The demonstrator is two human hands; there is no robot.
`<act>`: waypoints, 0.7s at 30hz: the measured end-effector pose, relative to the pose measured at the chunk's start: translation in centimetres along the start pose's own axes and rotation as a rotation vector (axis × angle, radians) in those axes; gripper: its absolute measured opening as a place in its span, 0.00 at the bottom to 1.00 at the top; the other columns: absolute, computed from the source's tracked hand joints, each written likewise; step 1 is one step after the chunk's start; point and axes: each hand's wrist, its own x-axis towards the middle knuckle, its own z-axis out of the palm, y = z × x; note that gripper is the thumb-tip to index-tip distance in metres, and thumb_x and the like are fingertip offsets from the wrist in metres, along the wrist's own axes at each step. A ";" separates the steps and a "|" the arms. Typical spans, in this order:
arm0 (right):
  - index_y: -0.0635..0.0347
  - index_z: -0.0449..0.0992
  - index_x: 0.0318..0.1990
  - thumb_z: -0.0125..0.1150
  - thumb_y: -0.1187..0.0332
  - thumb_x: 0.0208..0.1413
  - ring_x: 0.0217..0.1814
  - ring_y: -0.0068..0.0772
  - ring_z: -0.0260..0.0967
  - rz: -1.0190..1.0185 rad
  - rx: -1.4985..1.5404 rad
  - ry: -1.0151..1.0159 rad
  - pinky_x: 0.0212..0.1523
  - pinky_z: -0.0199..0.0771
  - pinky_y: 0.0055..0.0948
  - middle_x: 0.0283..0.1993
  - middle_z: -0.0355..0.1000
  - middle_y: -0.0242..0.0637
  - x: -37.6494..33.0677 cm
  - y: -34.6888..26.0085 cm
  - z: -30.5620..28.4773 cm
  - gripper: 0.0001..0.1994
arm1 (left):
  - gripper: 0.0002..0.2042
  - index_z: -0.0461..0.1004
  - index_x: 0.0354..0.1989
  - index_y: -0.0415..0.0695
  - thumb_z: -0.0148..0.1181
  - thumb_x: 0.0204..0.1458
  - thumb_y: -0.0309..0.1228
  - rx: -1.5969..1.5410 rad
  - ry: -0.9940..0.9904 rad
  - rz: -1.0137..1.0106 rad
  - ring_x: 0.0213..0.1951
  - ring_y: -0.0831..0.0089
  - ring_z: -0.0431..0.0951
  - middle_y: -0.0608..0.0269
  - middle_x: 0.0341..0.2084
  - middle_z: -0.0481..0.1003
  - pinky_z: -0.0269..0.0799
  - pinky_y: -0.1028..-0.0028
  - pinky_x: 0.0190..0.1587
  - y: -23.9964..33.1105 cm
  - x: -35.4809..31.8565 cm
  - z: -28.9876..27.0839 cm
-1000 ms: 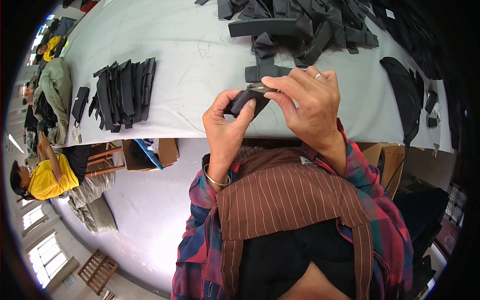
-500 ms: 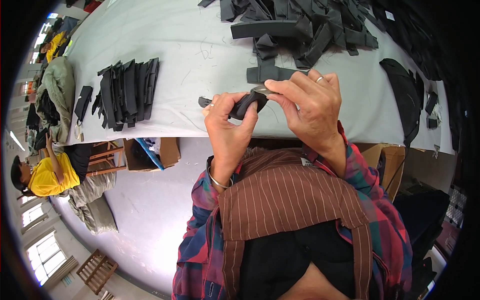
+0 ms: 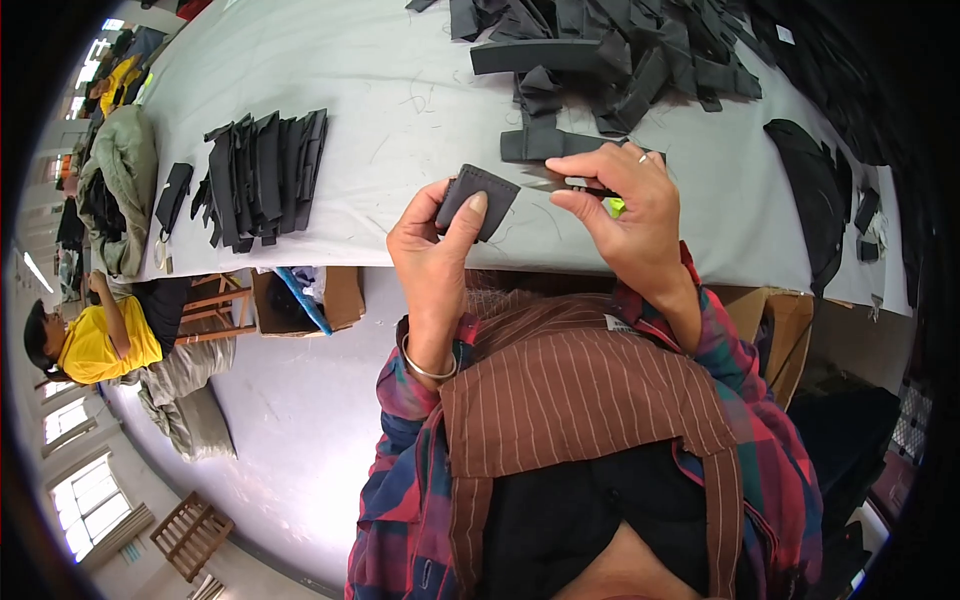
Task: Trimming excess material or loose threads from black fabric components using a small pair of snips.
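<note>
Here, one dark fabric piece (image 3: pixel 477 201) was pinched in the left hand (image 3: pixel 432 248) above the table's near edge (image 3: pixel 330 250). The right hand (image 3: pixel 625 212) gripped one small tool (image 3: pixel 585 186). One neat stack (image 3: pixel 262 176) lay leftward, bare tabletop between.

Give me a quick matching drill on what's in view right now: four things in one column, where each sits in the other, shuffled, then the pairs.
Things
1. small dark fabric piece
2. snips with a green handle
3. stack of dark cut pieces
4. cardboard box

Places
A. on the floor under the table edge
B. in the right hand
C. pinched in the left hand
D. fanned out on the grey table, left of the hands

Pairs: 1-C, 2-B, 3-D, 4-A
</note>
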 end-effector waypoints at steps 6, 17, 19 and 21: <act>0.48 0.79 0.33 0.69 0.65 0.42 0.25 0.26 0.59 -0.143 -0.113 -0.056 0.33 0.52 0.28 0.23 0.68 0.23 0.2 -0.1 0.2 0.08 | 0.10 0.75 0.39 0.35 0.64 0.49 0.24 -0.113 -0.024 -0.044 0.32 0.83 0.71 0.67 0.30 0.76 0.67 0.83 0.36 0.1 0.1 -0.3; 0.59 0.72 0.41 0.62 0.64 0.56 0.34 0.11 0.58 0.571 0.948 -0.146 0.36 0.56 0.15 0.31 0.67 0.22 -2.2 0.2 2.8 0.10 | 0.14 0.78 0.32 0.42 0.57 0.38 0.10 0.155 -0.135 0.441 0.47 0.73 0.67 0.60 0.45 0.65 0.63 0.76 0.49 -2.1 -0.6 -0.2; 0.59 0.73 0.41 0.62 0.64 0.56 0.37 0.12 0.59 0.636 0.994 -0.147 0.38 0.58 0.15 0.34 0.66 0.23 -3.1 0.8 3.7 0.10 | 0.15 0.79 0.31 0.44 0.57 0.37 0.10 0.313 -0.089 0.399 0.44 0.73 0.68 0.61 0.44 0.64 0.64 0.76 0.47 -3.6 -1.7 -1.0; 0.60 0.73 0.41 0.62 0.65 0.56 0.37 0.12 0.59 0.841 1.001 -0.304 0.40 0.59 0.15 0.34 0.67 0.23 -4.1 1.3 3.6 0.11 | 0.14 0.79 0.31 0.44 0.57 0.39 0.10 0.332 -0.065 0.380 0.42 0.75 0.67 0.63 0.43 0.62 0.65 0.77 0.45 -4.8 -2.9 -1.3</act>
